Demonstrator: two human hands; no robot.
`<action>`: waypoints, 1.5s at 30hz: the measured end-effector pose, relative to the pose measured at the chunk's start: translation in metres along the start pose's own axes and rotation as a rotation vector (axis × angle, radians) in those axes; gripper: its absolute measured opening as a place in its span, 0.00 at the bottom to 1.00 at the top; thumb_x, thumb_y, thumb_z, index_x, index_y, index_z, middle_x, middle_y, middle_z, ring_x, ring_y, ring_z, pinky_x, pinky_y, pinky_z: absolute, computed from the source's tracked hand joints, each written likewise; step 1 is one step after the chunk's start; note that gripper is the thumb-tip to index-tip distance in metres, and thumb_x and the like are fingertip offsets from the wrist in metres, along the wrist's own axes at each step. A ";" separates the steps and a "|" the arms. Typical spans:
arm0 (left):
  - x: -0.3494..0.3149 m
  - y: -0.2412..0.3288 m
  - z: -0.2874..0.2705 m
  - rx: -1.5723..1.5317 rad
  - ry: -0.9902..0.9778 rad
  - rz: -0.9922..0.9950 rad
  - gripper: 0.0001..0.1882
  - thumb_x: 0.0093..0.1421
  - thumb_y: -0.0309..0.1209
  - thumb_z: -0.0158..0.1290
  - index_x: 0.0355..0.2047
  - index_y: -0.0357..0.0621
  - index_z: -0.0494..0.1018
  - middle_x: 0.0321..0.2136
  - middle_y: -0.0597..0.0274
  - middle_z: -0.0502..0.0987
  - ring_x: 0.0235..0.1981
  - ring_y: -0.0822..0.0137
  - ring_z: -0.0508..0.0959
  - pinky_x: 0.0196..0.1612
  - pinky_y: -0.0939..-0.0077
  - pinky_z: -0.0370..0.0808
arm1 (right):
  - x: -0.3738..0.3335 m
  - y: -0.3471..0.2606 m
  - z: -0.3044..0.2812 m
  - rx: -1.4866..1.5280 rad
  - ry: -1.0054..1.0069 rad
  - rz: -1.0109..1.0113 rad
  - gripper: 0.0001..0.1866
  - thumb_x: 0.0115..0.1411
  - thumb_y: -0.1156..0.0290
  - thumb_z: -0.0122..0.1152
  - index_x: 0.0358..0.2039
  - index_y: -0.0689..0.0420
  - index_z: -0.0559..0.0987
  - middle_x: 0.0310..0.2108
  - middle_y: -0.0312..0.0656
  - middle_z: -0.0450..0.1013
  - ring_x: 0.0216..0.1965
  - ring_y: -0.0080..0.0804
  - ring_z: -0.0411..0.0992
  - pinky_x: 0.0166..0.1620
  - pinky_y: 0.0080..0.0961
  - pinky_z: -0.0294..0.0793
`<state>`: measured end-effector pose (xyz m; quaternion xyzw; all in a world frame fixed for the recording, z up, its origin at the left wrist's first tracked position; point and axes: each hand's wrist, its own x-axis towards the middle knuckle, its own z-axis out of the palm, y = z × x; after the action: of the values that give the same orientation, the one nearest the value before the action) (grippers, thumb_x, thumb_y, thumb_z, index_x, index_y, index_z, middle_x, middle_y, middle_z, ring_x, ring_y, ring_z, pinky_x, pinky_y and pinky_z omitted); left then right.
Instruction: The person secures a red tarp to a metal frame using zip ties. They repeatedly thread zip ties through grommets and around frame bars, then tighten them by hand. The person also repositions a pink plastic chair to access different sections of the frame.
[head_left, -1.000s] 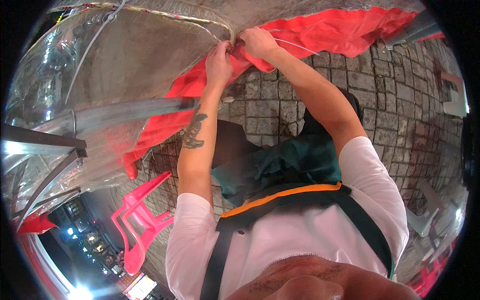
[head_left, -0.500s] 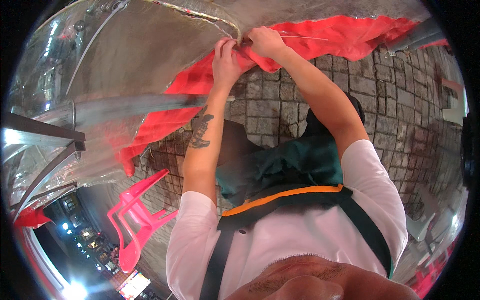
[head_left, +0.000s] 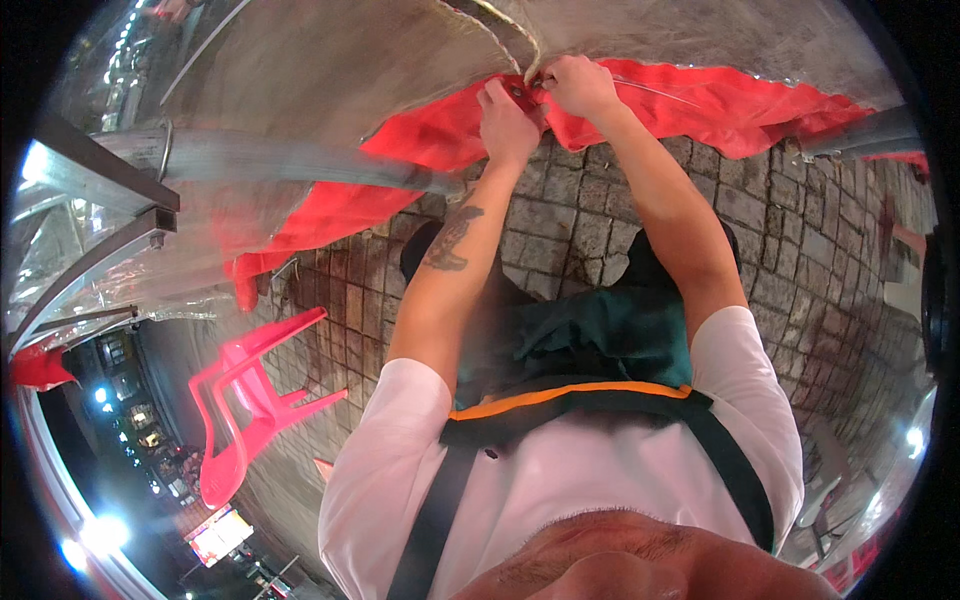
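Note:
Both my arms reach forward to the red fabric border [head_left: 690, 100] along the lower edge of a clear plastic sheet [head_left: 640, 30]. My left hand [head_left: 510, 122] has its fingers closed on the red border, beside a small dark spot that may be an eyelet. Close by on the right, my right hand [head_left: 582, 88] is pinched shut; what lies between its fingertips is hidden. A pale twisted rope [head_left: 533, 55] comes down to the border between the two hands. Right of my right hand, a thin whitish strip [head_left: 655, 91] lies across the red fabric.
A metal pole [head_left: 290, 160] crosses at the left behind the plastic, near a dark metal frame [head_left: 110, 165]. A pink plastic chair [head_left: 255, 395] stands on the left. Stone paving [head_left: 775, 230] lies below, and another grey pole [head_left: 865, 135] is at the far right.
The view has shifted, so the hands and border appear further right and slightly lower. My left hand has turned and its fingers have closed in on the border; the right stays pinched beside the rope.

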<state>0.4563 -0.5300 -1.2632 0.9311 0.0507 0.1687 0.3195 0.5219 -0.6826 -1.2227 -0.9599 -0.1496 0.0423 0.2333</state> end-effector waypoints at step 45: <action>0.002 -0.072 -0.032 -0.302 -0.214 -0.041 0.09 0.65 0.30 0.58 0.39 0.36 0.80 0.33 0.47 0.85 0.36 0.54 0.86 0.42 0.64 0.80 | -0.060 -0.019 0.052 0.550 -0.039 0.172 0.17 0.65 0.60 0.58 0.40 0.61 0.85 0.35 0.57 0.82 0.40 0.57 0.81 0.45 0.45 0.78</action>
<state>0.4484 -0.4545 -1.2829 0.8838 0.0097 0.0679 0.4627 0.4522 -0.6626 -1.2594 -0.8688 -0.0549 0.1194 0.4774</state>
